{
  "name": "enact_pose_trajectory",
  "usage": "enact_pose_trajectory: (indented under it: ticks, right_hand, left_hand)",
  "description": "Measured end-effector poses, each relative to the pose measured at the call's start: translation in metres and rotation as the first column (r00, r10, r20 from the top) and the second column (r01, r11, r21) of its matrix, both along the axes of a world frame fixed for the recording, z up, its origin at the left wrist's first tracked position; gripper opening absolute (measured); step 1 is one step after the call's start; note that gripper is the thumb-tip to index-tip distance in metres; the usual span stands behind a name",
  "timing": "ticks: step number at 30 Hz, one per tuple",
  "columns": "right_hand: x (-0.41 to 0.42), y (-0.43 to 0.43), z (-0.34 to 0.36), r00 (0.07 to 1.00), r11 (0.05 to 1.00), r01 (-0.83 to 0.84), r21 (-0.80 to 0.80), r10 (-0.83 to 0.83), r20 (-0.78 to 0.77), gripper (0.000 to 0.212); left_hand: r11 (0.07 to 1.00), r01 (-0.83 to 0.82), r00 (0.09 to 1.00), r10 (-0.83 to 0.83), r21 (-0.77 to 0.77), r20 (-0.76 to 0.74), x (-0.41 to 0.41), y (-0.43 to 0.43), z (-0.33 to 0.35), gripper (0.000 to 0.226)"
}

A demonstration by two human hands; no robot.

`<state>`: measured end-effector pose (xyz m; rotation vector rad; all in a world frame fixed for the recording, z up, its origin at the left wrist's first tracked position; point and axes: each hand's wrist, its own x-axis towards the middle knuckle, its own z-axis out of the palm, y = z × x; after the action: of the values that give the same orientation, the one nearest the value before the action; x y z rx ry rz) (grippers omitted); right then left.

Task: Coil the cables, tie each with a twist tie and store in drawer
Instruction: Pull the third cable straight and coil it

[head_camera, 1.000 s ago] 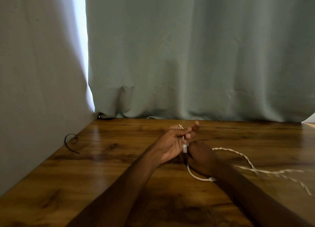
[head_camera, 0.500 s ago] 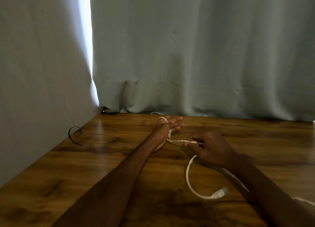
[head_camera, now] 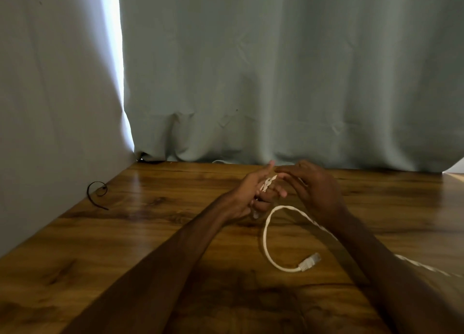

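a white cable [head_camera: 266, 235] with a pale, clear-looking plug [head_camera: 310, 261] lies on a warm brown table [head_camera: 150, 233] with dark wood-grain streaks, a black twist tie [head_camera: 96, 191] sits at its left edge, and grey-green curtains [head_camera: 276, 70] hang behind.

No text, label, brand, number or sign can be read anywhere in the view.
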<state>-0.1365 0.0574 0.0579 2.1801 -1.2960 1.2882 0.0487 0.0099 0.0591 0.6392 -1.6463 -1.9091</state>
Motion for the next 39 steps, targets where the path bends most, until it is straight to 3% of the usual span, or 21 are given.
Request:
enact_pose_trajectory:
  ticks: [4,7,9,13,17,19,21,24,26,29,32,34,36,39]
  right_hand:
    - [-0.003,-0.008,-0.004,1.000,1.000,-0.020,0.013,0.020,0.018,0.028]
    - [0.005,-0.004,-0.011,0.990,0.986,-0.113,0.120,0.101,0.103,0.033]
    - [0.014,-0.002,-0.019,0.987,0.964,-0.160,0.213,0.152,0.053,0.029]
    - [0.031,-0.010,-0.037,0.955,0.934,0.038,0.355,0.070,-0.287,0.018]
    - [0.047,-0.004,-0.029,0.947,0.919,0.071,0.389,0.060,-0.316,0.015]
    - [0.049,0.001,-0.024,0.958,0.905,0.041,0.423,0.084,-0.273,0.020]
    - [0.047,0.004,-0.019,0.968,0.893,0.002,0.450,0.111,-0.223,0.027]
    - [0.045,0.007,-0.011,0.970,0.870,-0.097,0.484,0.192,-0.150,0.031]
    - [0.043,0.007,-0.009,0.971,0.873,-0.080,0.481,0.176,-0.159,0.027]
    - [0.034,0.008,-0.006,0.987,0.900,-0.071,0.430,0.126,-0.101,0.017]
    - [0.024,0.009,-0.003,0.993,0.915,-0.114,0.386,0.120,0.010,0.013]
    - [0.019,0.006,-0.003,0.995,0.949,-0.102,0.298,0.103,0.012,0.011]
    - [0.014,0.003,-0.003,0.996,0.976,-0.079,0.203,0.083,-0.014,0.009]
    - [0.007,-0.002,-0.003,0.994,0.988,-0.097,0.121,0.101,-0.033,0.018]
  left_hand:
    - [0.981,0.192,0.975,-0.187,0.035,-0.119,0.008,0.009,0.010,0.038]
    - [0.953,0.300,0.927,-0.280,0.045,-0.251,0.007,0.013,0.013,0.034]
    - [0.952,0.300,0.906,-0.268,0.053,-0.327,0.003,0.017,0.013,0.032]
    - [0.991,0.115,0.892,-0.070,0.073,-0.446,-0.002,0.015,0.017,0.028]
    - [0.989,-0.121,0.848,0.149,0.087,-0.509,0.006,0.002,0.020,0.024]
    - [0.962,-0.254,0.834,0.271,0.103,-0.481,0.012,-0.007,0.015,0.015]
    - [0.921,-0.384,0.818,0.374,0.071,-0.436,0.018,-0.015,0.010,0.021]
    - [0.885,-0.463,0.810,0.443,0.044,-0.385,0.018,-0.027,0.003,0.021]
    - [0.879,-0.472,0.851,0.433,-0.069,-0.297,0.012,-0.029,-0.003,0.010]
    - [0.818,-0.493,0.869,0.481,-0.295,-0.119,0.009,-0.027,-0.015,0.033]
    - [0.778,-0.439,0.869,0.494,-0.450,0.007,0.011,-0.017,-0.019,0.029]
    - [0.799,-0.350,0.894,0.441,-0.489,0.081,0.012,-0.013,-0.019,0.019]
    - [0.876,-0.244,0.939,0.321,-0.416,0.126,0.011,-0.010,-0.017,0.036]
    - [0.981,-0.029,0.981,0.064,-0.189,0.184,0.010,0.000,-0.008,0.068]
